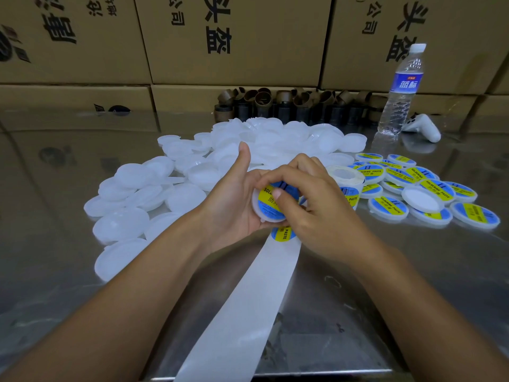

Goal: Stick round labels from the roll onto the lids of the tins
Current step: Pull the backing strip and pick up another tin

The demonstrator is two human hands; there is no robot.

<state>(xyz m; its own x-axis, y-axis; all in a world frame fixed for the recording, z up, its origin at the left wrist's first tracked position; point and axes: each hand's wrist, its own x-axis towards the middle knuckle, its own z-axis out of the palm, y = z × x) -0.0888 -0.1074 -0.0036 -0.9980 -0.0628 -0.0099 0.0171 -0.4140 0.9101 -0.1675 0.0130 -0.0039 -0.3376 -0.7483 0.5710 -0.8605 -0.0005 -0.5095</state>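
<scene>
My left hand [234,199] grips a white round lid [264,213] from below, thumb raised. My right hand [314,205] lies over the lid, and its fingers press a blue and yellow round label [265,198] onto the lid's top. The label roll [345,180] stands just right of my hands, partly hidden by my right hand. Its white backing strip [248,307] runs toward me along the table, with one label [283,234] left on it under the lid. A heap of plain white lids [154,188] lies left and behind. Labelled lids [413,186] lie to the right.
Everything sits on a shiny metal table [385,285] whose front edge is near me. Brown cardboard cores [289,103] line the back, with a water bottle [402,89] and a white controller [421,128] at the back right. Stacked cardboard boxes [234,37] form a wall behind.
</scene>
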